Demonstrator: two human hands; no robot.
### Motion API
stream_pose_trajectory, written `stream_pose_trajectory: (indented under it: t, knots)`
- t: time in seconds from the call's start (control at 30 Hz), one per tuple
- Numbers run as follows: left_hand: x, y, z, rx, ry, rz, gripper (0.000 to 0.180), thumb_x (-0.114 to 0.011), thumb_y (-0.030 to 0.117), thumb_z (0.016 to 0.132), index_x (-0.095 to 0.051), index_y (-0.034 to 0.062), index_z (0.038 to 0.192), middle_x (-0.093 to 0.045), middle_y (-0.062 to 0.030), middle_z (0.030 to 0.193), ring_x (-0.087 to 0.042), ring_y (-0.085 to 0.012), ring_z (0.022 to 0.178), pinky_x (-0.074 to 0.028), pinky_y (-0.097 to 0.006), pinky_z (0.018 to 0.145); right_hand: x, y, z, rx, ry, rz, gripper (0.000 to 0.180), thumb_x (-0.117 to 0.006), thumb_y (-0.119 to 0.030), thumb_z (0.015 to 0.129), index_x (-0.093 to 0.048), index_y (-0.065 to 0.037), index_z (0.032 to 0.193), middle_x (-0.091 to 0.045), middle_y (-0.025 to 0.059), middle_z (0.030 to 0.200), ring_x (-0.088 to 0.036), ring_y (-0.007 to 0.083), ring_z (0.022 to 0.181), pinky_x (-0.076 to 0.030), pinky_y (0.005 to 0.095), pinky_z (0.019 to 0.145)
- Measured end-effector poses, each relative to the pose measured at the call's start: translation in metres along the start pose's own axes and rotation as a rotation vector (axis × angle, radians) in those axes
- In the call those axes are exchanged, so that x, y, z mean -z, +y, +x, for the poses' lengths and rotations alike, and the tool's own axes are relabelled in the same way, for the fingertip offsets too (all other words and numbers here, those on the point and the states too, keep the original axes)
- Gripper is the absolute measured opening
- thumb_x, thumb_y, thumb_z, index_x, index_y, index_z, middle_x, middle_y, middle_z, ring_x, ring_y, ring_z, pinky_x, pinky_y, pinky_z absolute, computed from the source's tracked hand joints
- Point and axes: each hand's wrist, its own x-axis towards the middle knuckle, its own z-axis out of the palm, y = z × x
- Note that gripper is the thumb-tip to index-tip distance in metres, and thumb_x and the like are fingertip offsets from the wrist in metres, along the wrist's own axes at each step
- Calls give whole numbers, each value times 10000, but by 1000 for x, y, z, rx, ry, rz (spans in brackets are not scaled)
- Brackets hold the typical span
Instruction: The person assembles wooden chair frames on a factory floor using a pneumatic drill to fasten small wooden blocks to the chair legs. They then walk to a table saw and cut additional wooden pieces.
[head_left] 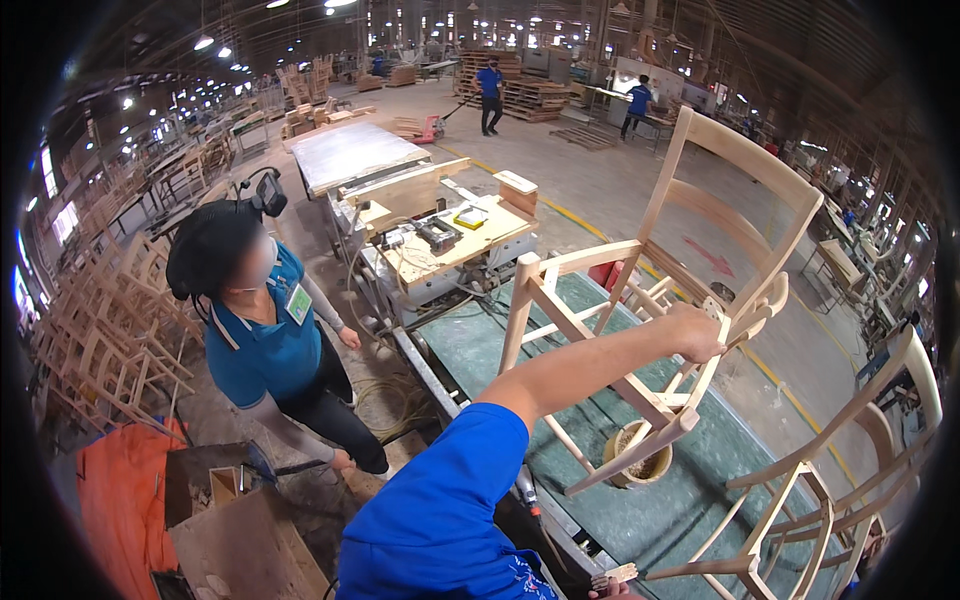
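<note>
Stacked frames [110,330] are seen at 9 o'clock, along the left wall. A co-worker [265,340] in a blue shirt is placed at 8 o'clock from the bench, with one hand lowered toward a wooden box [240,530]. A machine table [450,240] is located at 12 o'clock from the bench and is covered with tools and cables.

The bench [480,340] is topped with a green sheet and runs from the centre toward 5 o'clock. A bare wooden chair [590,330] is held tilted above it, with the legs pointed toward 7 o'clock and the backrest raised toward 1 o'clock. A round bowl [640,455] stands on the sheet under the lower legs, and it cannot be told whether it is touched by them.

The left hand [700,335] is reached across the body and is clamped over a rail at the seat's right side. Only part of the right hand [615,592] is shown at 6 o'clock, at the lower edge. It lies against the leg end of a second chair [850,470], but it cannot be told whether the fingers are closed.

The step in hand is judged to be the lifting or turning of the chair over the bench. The load is carried on one stretched arm, so a second hold is called for before the chair is moved further. Clearance from the bowl and from the second chair at 4 o'clock is also required.
</note>
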Motion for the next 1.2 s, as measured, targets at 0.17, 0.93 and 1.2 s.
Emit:
stream_pose_trajectory:
  t: [0.17,0.93,1.2]
  knots:
    - [-25,-19,19,3,64,100,579,-476,543,1018,-773,60,1136,-739,-166,1212,-696,-326,1163,-525,-462,986,6,7,-3,12,48,-19,376,-745,-147,951,-629,10,1272,-698,120,1160,-688,193,958,-570,296,713]
    - [-37,-53,26,6,63,56,560,-540,513,996,-758,19,1144,-739,-203,1185,-702,-353,1140,-534,-480,979,-17,-1,16,645,-53,-813,459,-801,-109,778,-684,-167,1218,-679,190,1097,-672,396,970,-576,457,796]
    - [-39,-52,37,16,9,90,508,-583,466,986,-744,36,1204,-723,-179,1253,-682,-333,1200,-527,-459,1016,-39,-11,5,296,-27,-463,169,-676,-98,975,-698,-66,1140,-678,109,1038,-652,210,887,-546,336,736]
